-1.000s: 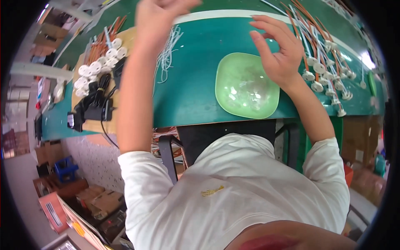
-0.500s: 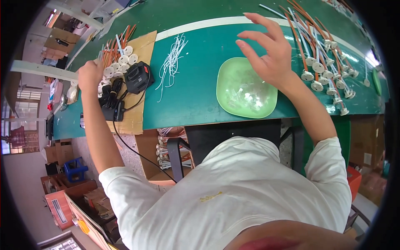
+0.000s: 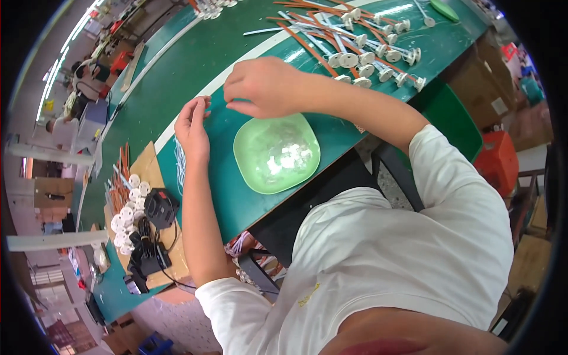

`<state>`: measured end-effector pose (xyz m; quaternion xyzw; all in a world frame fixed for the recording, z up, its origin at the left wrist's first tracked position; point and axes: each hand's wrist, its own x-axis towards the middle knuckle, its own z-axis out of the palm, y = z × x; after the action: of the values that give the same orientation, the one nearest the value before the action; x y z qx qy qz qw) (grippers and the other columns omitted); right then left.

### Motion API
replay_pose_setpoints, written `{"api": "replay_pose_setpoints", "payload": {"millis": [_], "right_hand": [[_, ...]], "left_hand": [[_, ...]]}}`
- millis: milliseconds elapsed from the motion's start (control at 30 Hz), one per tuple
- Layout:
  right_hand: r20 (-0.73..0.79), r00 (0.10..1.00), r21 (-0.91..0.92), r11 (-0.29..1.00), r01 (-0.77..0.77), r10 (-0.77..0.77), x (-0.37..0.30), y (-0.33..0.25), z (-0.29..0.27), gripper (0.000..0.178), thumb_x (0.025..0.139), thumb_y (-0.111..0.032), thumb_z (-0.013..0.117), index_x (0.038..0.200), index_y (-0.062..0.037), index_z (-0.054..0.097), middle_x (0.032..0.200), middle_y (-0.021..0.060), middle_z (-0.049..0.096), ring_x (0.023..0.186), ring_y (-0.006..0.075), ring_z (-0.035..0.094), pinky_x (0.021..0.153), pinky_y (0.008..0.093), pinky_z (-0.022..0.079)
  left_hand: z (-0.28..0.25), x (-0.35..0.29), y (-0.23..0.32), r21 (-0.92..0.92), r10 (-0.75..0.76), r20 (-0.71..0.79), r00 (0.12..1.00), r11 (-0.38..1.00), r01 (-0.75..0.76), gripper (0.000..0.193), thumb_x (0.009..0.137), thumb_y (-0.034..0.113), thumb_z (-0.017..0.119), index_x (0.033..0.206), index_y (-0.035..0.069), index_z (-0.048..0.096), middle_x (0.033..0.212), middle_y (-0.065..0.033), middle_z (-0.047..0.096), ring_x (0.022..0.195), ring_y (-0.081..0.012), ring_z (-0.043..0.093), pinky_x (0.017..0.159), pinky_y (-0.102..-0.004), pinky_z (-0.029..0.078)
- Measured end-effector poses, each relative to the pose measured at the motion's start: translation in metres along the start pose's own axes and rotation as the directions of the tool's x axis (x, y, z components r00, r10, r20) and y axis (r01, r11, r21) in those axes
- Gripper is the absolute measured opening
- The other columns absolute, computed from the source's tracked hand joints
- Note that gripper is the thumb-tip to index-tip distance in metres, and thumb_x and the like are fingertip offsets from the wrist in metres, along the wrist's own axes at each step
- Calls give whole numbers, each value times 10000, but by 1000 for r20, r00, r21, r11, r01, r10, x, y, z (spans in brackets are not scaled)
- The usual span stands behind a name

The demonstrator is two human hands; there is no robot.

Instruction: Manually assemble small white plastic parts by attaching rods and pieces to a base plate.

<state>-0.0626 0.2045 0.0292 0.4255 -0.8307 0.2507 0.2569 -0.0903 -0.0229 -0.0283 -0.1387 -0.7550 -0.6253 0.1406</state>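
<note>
Right grip (image 3: pixel 264 89), green bowl (image 3: pixel 277 157) just beside

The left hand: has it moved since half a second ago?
Yes: the left hand has moved rightward, away from the white discs and much nearer the green bowl.

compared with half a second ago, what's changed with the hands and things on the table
The left hand has come right from the white discs at left, closer to the right hand, which moved left along the far side of the green bowl. Whether either holds anything is unclear. The view turned; bowl and discs look unmoved.
</note>
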Motion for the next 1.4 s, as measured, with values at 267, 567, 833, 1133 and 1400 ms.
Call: {"api": "replay_pose_setpoints", "payload": {"millis": [267,567,833,1133,1400], "right_hand": [[270,714,-709,635,-307,646,-14,39,-80,263,844,-206,655,907,43,711,857,202,707,755,289,702,690,366,564],[244,810,-623,726,-289,532,-4,64,-41,316,788,-285,620,859,5,725,805,227,679,742,363,680,675,434,541],[229,760,607,522,-600,608,28,39,-7,254,957,-239,597,918,-17,713,669,4,604,582,35,544,526,199,455],[-97,844,634,687,-356,527,19,19,10,211,872,-155,708,1001,8,674,955,74,687,785,142,667,663,265,567],[-422,901,146,973,177,-101,-10,12,26,202,677,-56,794,853,-25,699,757,75,700,564,142,669,496,234,539]], "left_hand": [[22,-5,-8,-74,-52,16,999,996,53,258,984,204,542,988,-11,684,957,-88,707,877,-142,654,741,-251,479],[19,-13,-2,-34,-20,-80,997,999,18,186,927,171,654,927,-12,694,858,-74,715,782,-112,655,687,-234,488],[32,-36,45,-186,-72,287,955,974,129,382,1002,303,527,1150,-31,640,993,-93,716,851,-113,640,682,-234,467],[22,-36,43,-505,-121,235,964,833,228,353,999,243,552,1145,-63,648,1044,-164,700,881,-156,640,735,-271,490],[30,-38,49,-408,-41,206,978,904,123,297,969,195,612,1104,-60,683,948,-94,705,836,-138,639,765,-272,504]]}}
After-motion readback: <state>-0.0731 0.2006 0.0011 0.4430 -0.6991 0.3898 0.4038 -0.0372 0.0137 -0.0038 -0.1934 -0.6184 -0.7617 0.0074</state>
